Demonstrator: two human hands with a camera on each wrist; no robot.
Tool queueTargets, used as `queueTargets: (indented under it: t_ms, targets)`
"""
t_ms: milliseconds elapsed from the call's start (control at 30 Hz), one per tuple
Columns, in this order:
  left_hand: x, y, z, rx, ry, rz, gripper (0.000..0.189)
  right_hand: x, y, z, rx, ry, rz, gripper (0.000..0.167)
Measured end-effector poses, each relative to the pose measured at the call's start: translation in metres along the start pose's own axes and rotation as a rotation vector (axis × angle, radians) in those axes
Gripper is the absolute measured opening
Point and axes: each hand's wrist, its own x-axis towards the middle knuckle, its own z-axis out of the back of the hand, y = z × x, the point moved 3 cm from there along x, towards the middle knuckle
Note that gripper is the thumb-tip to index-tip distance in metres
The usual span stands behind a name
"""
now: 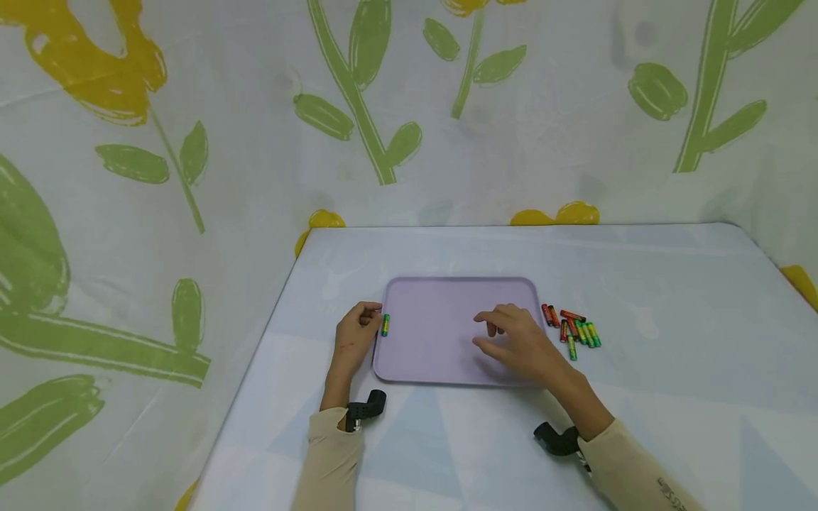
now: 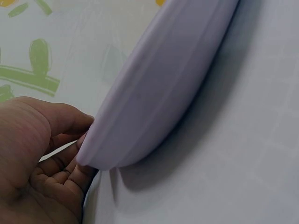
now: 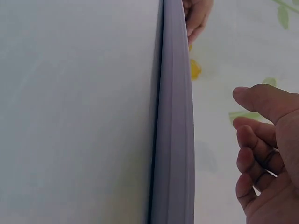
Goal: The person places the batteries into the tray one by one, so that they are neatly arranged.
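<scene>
A shallow lilac tray (image 1: 447, 355) lies on the table. My left hand (image 1: 355, 339) is at its left side; in the left wrist view, thumb and fingers pinch the tray's rim (image 2: 140, 107). One green and yellow battery (image 1: 385, 325) lies just inside that left edge, close to the fingertips. Over the right half of the tray hovers my right hand (image 1: 517, 342), fingers loosely bent and thumb apart, with nothing held. The right wrist view shows this hand (image 3: 271, 149) above the tray's front side (image 3: 175, 140).
Right of the tray lies a loose group of batteries, several red ones (image 1: 572, 316) and several green ones (image 1: 594, 334). The pale table (image 1: 671, 341) ends at a fabric wall (image 1: 549, 156) with printed flowers behind and to the left.
</scene>
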Motion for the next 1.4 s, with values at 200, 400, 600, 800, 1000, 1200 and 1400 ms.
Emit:
queueTargets:
  t_ms: [200, 400, 600, 800, 1000, 1200, 1400]
  targets:
    - [0.001, 0.001, -0.004, 0.008, 0.001, 0.004, 0.023, -0.01, -0.015, 0.011, -0.029, -0.04, -0.009, 0.031]
    - [0.002, 0.006, -0.007, -0.004, 0.007, 0.003, 0.022, -0.017, -0.029, 0.027, -0.058, -0.111, 0.012, 0.033]
    - [0.002, 0.01, -0.006, -0.002, 0.011, -0.012, 0.023, -0.029, -0.046, 0.042, -0.061, -0.136, -0.006, 0.032]
    - [0.004, 0.013, -0.005, 0.001, 0.009, -0.012, 0.023, -0.043, -0.063, 0.056, -0.077, -0.088, -0.062, 0.037]
    - [0.006, 0.012, -0.004, -0.002, 0.006, 0.005, 0.023, -0.05, -0.075, 0.073, -0.116, -0.011, -0.087, 0.041]
    - [0.004, 0.009, -0.004, -0.012, 0.012, 0.006, 0.024, -0.058, -0.082, 0.079, -0.16, 0.03, -0.056, 0.039]
    - [0.004, 0.009, -0.005, -0.022, 0.012, 0.032, 0.024, -0.061, -0.089, 0.081, -0.184, 0.102, -0.123, 0.039]
